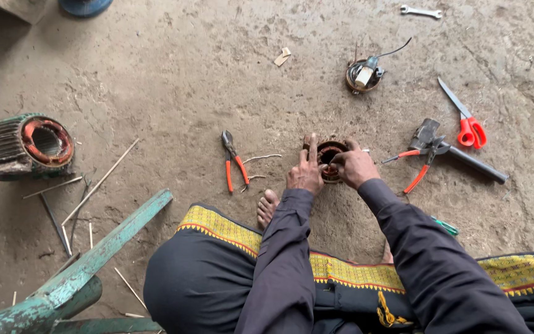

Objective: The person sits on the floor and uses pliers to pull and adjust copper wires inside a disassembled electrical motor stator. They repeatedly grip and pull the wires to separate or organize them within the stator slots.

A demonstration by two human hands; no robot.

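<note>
At the middle of the dusty concrete floor (174, 80), just ahead of a bare foot (267, 208), a small round stator (330, 158) is set down — a dark ring packed with reddish copper windings, open bore upward. It is held from both sides. The left hand (306, 171) is laid against its near-left rim, index finger stretched straight forward along the edge, the other fingers curled; the right hand (355, 166) is arched over the right rim, fingertips bent down into the windings. Neither hand is closed around the ring; whether anything thin is pinched in the right fingertips cannot be told. Both forearms are covered by dark sleeves and converge from the lower edge of the floor.

Left of the stator, orange-handled pliers (233, 160) lie with jaws pointing away, pale wire scraps beside them. To the right are seen a second pair of orange-handled pliers (416, 166), a dark hammer (458, 151) and red-handled scissors (463, 120) — all well apart from the hands. Farther off, a smaller round coil part with a grey lead (364, 73) rests, and a steel spanner (421, 11) near the far edge. At the left edge a larger ribbed green motor housing (21, 146) holds copper windings inside its bore.
</note>
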